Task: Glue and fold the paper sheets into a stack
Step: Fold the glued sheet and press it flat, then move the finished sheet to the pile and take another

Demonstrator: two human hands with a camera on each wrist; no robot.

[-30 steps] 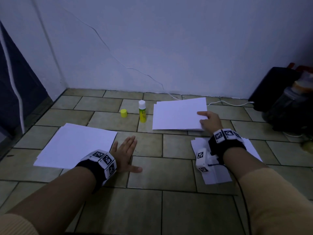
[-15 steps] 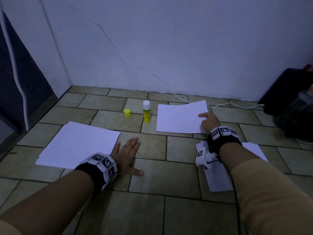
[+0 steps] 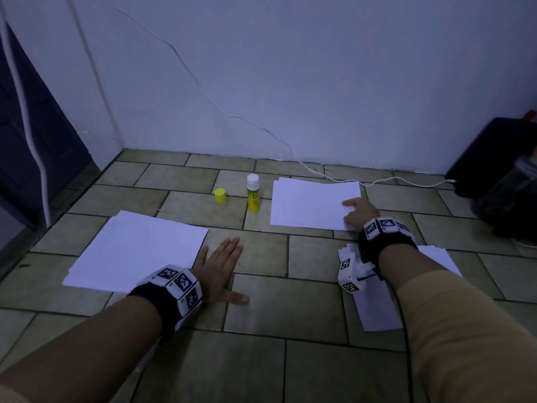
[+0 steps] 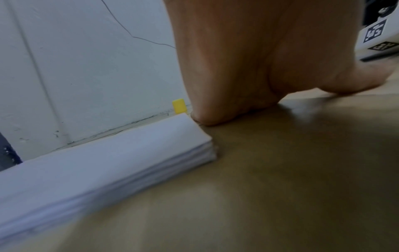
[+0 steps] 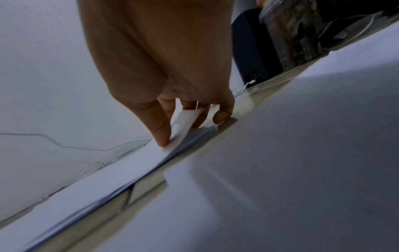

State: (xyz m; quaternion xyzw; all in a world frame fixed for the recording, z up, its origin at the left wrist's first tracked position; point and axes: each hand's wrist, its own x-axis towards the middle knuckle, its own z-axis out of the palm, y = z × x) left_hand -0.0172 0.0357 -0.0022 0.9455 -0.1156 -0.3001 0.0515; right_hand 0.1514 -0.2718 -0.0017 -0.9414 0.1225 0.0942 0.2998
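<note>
Right hand still pinching far paper stack

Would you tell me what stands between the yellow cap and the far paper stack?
The uncapped glue stick stands upright on the floor tiles between them, seen in the head view.

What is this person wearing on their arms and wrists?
Each wrist carries a black band ringed with white blocks printed with black square-patterned markers: one on the left wrist, one on the right wrist. A white marked block hangs beside the right band, with a thin black cable. Tan sleeves are pushed up the forearms.
</note>
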